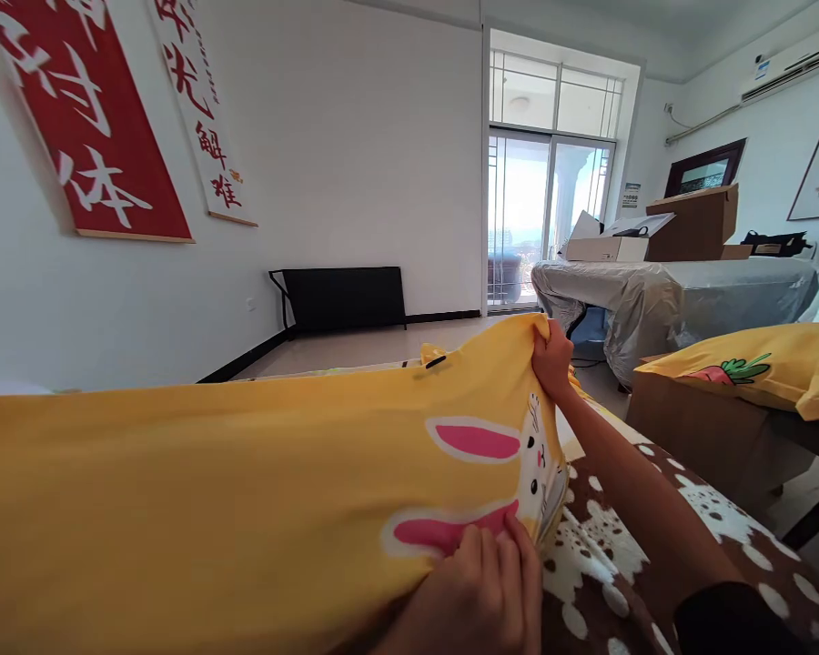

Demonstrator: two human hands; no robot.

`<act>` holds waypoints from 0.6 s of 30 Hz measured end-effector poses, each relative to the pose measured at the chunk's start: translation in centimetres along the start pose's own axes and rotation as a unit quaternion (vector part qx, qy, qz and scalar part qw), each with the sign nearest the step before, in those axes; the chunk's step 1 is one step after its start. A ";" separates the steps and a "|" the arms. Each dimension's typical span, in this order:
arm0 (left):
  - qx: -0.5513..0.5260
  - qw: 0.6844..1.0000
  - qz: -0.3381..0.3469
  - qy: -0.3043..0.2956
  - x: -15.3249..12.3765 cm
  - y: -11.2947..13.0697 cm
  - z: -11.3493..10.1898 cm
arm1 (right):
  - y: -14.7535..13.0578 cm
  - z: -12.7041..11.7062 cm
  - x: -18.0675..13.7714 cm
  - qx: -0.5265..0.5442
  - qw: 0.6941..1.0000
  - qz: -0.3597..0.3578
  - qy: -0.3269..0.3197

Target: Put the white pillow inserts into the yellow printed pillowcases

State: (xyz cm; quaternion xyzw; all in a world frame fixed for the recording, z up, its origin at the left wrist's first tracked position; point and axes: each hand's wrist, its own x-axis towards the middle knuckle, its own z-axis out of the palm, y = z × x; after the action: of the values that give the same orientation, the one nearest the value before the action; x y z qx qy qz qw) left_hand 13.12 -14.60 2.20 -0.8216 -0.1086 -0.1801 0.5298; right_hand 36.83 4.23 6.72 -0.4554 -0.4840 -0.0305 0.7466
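Note:
A yellow pillowcase (pixel 246 491) with a white rabbit print and pink ears stretches from the left edge to the middle of the head view. Its upper right corner is pulled up in the closed fingers of my right hand (pixel 552 357). Lower down, my left hand (pixel 481 591) grips the cloth by the rabbit's lower ear, fingers curled. Near the rabbit's face the cloth bunches and folds; what is inside is hidden. Beneath lies a brown blanket (pixel 614 537) with white spots and animal figures.
At right, a yellow pillow (pixel 757 364) with a carrot print lies on a brown box (pixel 702 437). Behind it a plastic-covered table (pixel 710 291) bears cartons (pixel 692 223). A black folded frame (pixel 345 298) leans against the far wall, left of a glass door (pixel 519 218).

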 end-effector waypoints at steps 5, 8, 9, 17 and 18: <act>0.010 0.998 -0.037 -0.050 -3.2 -0.5 1.2 | 0.1 1.1 0.8 -0.003 1.000 0.015 0.012; 0.012 0.995 -0.068 -0.072 -4.8 -2.9 2.7 | 1.5 -0.2 0.9 0.093 0.988 0.070 -0.103; 0.023 0.993 -0.082 -0.081 -5.0 -3.8 3.2 | 2.3 -0.9 0.5 0.126 0.975 0.094 -0.158; 0.005 0.977 -0.194 -0.084 -2.6 -8.5 7.1 | 8.3 -2.7 -9.1 0.138 0.891 0.203 -0.382; -0.023 0.978 -0.186 -0.086 -2.2 -8.5 7.7 | 8.8 -2.0 -9.9 0.140 0.896 0.205 -0.368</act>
State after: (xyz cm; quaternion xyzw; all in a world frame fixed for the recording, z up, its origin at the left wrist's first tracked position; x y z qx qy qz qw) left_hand 9.30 -4.06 5.53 -0.8112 -0.3007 -0.2071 0.4567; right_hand 37.26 4.01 -6.64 -0.4143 -0.6194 0.3606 0.5610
